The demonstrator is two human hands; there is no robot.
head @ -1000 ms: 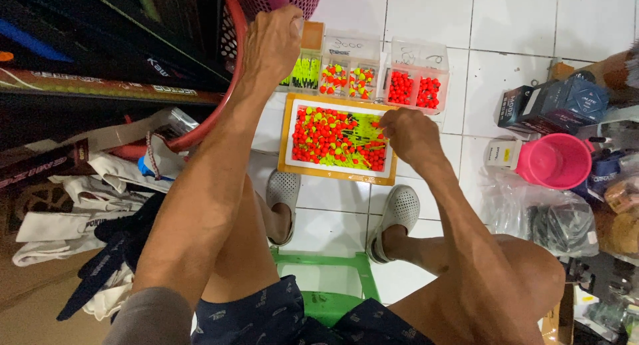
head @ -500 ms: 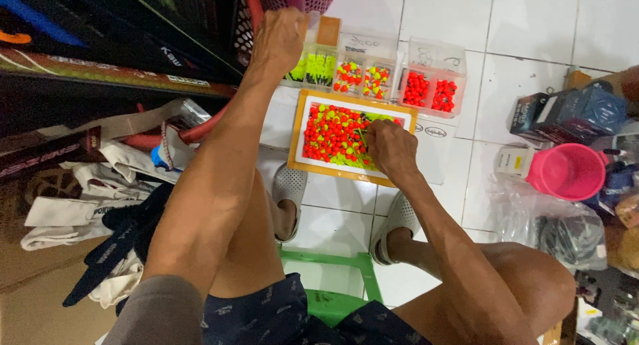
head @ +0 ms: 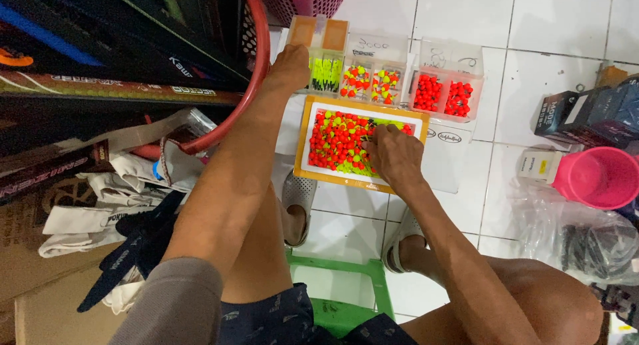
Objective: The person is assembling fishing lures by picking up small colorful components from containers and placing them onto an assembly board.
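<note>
Fingers: right hand [head: 394, 155] has its fingertips curled down into the beads, pinching at something, but what's between them is hidden so I can't tell if a bead is actually gripped. Left hand [head: 291, 65] looks loosely bent over the box edge, can't tell if it holds anything.
Tray: shallow white tray with an orange-yellow rim [head: 303, 145], centre of frame, full of small red and neon-yellow round beads [head: 336, 142].
Sorted boxes: clear plastic compartment boxes [head: 379, 75] along the top centre, just above the tray (one cell of yellow-green sticks, mixed ones, two all-red cells at the right).
Step, my guess: mid-sort, picking beads out of the tray.
Next move calls for: a clean pinch on one bead, then a short carry up to the matching cell.
Around: pink plastic bucket [head: 596, 177] at right, green plastic stool [head: 333, 285] bottom centre.
</note>
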